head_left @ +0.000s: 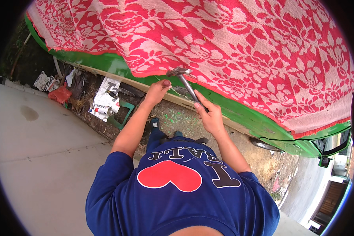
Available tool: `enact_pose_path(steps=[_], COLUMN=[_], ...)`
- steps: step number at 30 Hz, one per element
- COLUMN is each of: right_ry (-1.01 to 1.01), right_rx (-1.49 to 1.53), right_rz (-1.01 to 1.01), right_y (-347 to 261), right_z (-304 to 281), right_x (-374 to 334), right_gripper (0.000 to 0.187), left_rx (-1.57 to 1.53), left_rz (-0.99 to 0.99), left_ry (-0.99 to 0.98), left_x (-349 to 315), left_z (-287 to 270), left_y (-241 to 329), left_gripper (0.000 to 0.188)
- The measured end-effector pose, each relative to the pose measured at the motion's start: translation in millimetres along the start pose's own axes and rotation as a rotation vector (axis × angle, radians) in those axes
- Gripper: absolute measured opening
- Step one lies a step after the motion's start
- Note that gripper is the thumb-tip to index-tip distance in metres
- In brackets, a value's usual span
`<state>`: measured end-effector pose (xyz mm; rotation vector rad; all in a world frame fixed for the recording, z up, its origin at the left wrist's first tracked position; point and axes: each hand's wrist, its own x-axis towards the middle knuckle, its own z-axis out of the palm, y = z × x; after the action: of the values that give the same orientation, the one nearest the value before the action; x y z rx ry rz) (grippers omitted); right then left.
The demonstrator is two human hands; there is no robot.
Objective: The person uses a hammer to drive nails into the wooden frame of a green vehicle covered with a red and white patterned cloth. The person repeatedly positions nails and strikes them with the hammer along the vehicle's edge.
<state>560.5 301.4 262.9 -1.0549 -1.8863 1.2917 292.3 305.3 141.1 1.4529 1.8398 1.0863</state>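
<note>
My right hand (211, 113) is closed around the dark handle of a hammer (188, 86). The hammer's metal head is raised by the lower edge of a red and pale pink flowered cloth (232, 51). To its left, my left hand (157, 93) is closed on a small object with a round, reddish-brown end (166, 83); the fingers hide most of it, so its kind is unclear. Both hands are close to the side of a green vehicle (240, 107), whose upper part is draped with the cloth. Scuffed, discoloured patches show on the green panel near the hammer.
Below the vehicle's left part are a green plastic stool (124, 114), a spray can (103, 110) on printed sheets and a red plastic bag (60, 94). A side mirror (324, 161) juts out at right. Green flakes lie on the ground; concrete (39, 141) spreads to the left.
</note>
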Motion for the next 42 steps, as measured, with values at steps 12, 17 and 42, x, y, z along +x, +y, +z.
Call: enact_pose_path(steps=[12, 17, 42], right_ry=[-0.121, 0.031, 0.028], right_rx=[-0.410, -0.168, 0.073], right_rz=[0.095, 0.021, 0.227], right_y=[12.1, 34.9, 25.8], right_z=[4.5, -3.5, -16.6], right_x=[5.3, -1.4, -11.8], right_gripper=[0.044, 0.044, 0.044], left_rx=[0.141, 0.005, -0.150], left_rz=[0.027, 0.040, 0.046], left_ry=[-0.002, 0.062, 0.070], left_x=[-9.6, -17.7, -13.1], left_z=[4.5, 0.0, 10.2], left_y=[-21.3, -18.3, -2.1], left_gripper=[0.023, 0.023, 0.018])
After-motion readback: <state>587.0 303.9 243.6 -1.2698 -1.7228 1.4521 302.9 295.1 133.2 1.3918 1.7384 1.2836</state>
